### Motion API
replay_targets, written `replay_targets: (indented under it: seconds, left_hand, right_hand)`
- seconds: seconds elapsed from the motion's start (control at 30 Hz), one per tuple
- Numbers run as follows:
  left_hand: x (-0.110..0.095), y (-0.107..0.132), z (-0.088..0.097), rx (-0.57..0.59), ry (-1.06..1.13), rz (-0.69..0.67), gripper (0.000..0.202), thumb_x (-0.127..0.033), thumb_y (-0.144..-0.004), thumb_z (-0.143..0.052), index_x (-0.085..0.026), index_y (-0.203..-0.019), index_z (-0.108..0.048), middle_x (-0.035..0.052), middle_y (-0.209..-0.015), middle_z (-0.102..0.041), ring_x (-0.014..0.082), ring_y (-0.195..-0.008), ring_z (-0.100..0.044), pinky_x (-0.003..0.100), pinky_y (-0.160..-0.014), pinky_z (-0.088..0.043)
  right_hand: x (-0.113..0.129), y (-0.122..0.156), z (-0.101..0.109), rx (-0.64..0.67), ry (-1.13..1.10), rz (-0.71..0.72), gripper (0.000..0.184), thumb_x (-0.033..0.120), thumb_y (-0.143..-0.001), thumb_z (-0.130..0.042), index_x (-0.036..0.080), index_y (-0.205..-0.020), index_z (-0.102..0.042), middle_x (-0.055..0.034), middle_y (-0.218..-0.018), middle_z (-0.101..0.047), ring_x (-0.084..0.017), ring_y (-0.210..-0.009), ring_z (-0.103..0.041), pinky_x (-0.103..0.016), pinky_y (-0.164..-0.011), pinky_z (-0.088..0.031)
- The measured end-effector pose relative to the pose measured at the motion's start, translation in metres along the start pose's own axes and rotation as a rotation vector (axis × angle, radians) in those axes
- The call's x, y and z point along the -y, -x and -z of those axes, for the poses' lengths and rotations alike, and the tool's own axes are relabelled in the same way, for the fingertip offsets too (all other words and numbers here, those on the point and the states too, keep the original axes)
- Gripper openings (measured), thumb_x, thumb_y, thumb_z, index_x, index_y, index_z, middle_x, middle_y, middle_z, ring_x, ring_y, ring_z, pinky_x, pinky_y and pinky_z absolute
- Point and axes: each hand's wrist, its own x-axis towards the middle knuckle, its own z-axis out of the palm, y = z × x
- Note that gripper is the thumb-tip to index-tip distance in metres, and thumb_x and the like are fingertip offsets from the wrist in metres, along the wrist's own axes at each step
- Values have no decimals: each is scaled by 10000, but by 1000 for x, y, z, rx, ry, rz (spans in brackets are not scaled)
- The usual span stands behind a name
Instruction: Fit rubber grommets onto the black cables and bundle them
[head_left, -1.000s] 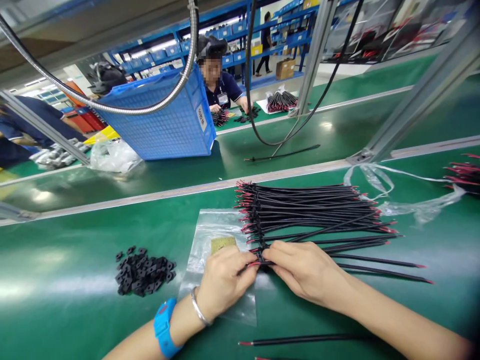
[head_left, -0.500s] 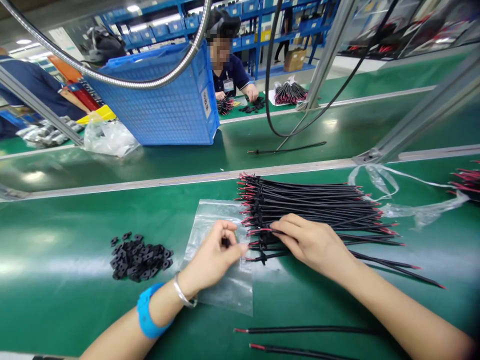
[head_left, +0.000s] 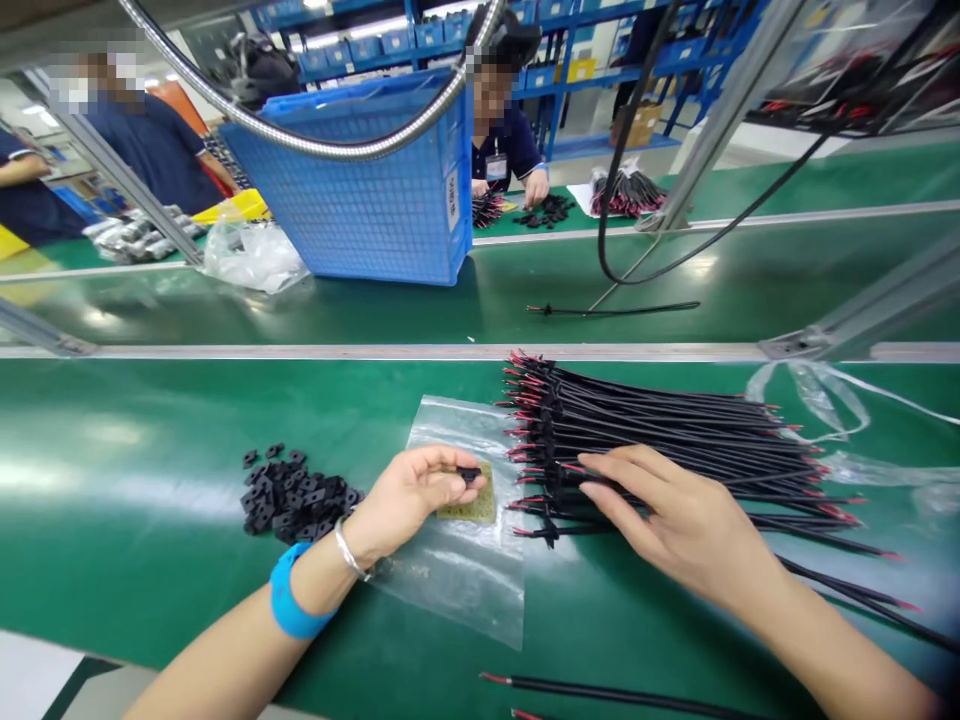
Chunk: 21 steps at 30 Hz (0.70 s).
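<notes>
Cables (head_left: pixel 675 425) lie side by side on the green table (head_left: pixel 157 420) in front of you, black with red ends, their near-left tips fitted with black clips that line up in a row. Your right hand (head_left: pixel 679 510) is over the left part of this row, palm down, thumb and fingers a little apart about one cable whose red end points left; you cannot tell from here whether they grip it. Your left hand (head_left: pixel 405 495) pinches a small black clip (head_left: pixel 469 474) between thumb and fingers, well clear of the cable ends. A silver bracelet (head_left: pixel 349 550) and a blue wristband (head_left: pixel 294 597) are on your left arm.

Under and beside that hand lies a clear bag (head_left: pixel 480 595), with a yellow sponge (head_left: pixel 481 500) near its middle; whether the sponge is on or inside the bag is hard to tell. To the left of it you have a loose pile of clips (head_left: pixel 292 497). Closest to you, a separate cable (head_left: pixel 600 690) lies across the table, with the red tip of another at the bottom edge.

Beyond the rail (head_left: pixel 375 352) stands a blue crate (head_left: pixel 375 190), and past it a co-worker (head_left: pixel 517 145) reaches toward small black parts (head_left: pixel 551 211).
</notes>
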Motion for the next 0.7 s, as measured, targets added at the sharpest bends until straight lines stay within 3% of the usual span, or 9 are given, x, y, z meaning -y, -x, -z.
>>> replay_targets:
  seconds: [0.1, 0.17, 0.27, 0.33, 0.4, 0.57, 0.63, 0.7]
  left_hand:
    - [3, 0, 1, -9, -136, -33, 349, -363, -745, -771, -127, -982, -673, 66, -858, -737, 136, -772, -690, 261, -749, -544]
    - [6, 0, 3, -38, -363, -126, 252, -342, -818, -695, -142, -970, -674, 51, -812, -724, 131, -703, -662, 264, -680, -528]
    - [11, 1, 5, -86, -855, -436, 111, -262, -863, -643, -163, -888, -685, 42, -822, -713, 142, -737, -638, 281, -704, -499]
    - [15, 3, 4, -69, -1152, -671, 94, -231, -883, -616, -173, -875, -690, 46, -875, -707, 161, -809, -629, 301, -754, -488]
    - [17, 5, 1, -24, -1390, -820, 112, -218, -899, -585, -182, -883, -690, 47, -903, -689, 176, -829, -605, 314, -743, -476]
    - [13, 6, -16, 57, -1812, -870, 143, -192, -898, -557, -167, -777, -628, 43, -829, -628, 202, -781, -544, 341, -662, -427]
    - [12, 4, -21, 90, -1852, -863, 160, -166, -904, -530, -158, -757, -594, 52, -844, -628, 209, -795, -545, 349, -671, -427]
    - [12, 3, -23, 107, -1746, -809, 128, -142, -901, -508, -154, -797, -581, 73, -930, -653, 222, -856, -559, 367, -736, -448]
  right_hand:
    - [14, 1, 6, 27, -18, 43, 277, 297, -969, -527, 163, -1203, -590, -67, -987, -652, -156, -805, -653, -267, -686, -514]
    - [25, 2, 9, 58, -48, 64, 275, 274, -984, -474, 156, -1213, -570, -64, -956, -654, -152, -779, -647, -268, -670, -504]
    - [39, 4, 11, 78, -97, 74, 236, 218, -984, -407, 162, -1158, -556, -56, -929, -666, -159, -808, -653, -273, -686, -496]
    - [44, 5, 9, 91, -119, 70, 199, 201, -979, -399, 178, -1107, -549, -44, -912, -672, -159, -804, -656, -275, -678, -491]
    - [47, 6, 4, 126, -137, 59, 180, 188, -977, -397, 190, -1082, -544, -35, -907, -672, -157, -785, -654, -276, -660, -486]
    - [48, 9, -7, 195, -165, 25, 180, 186, -978, -405, 195, -1078, -553, -38, -915, -661, -160, -785, -647, -276, -650, -482]
    - [49, 10, -9, 197, -179, 15, 178, 184, -976, -413, 195, -1078, -559, -39, -913, -655, -159, -781, -641, -273, -648, -479]
    - [50, 10, -9, 180, -193, 7, 172, 178, -972, -424, 197, -1067, -566, -36, -896, -649, -155, -765, -634, -269, -644, -475]
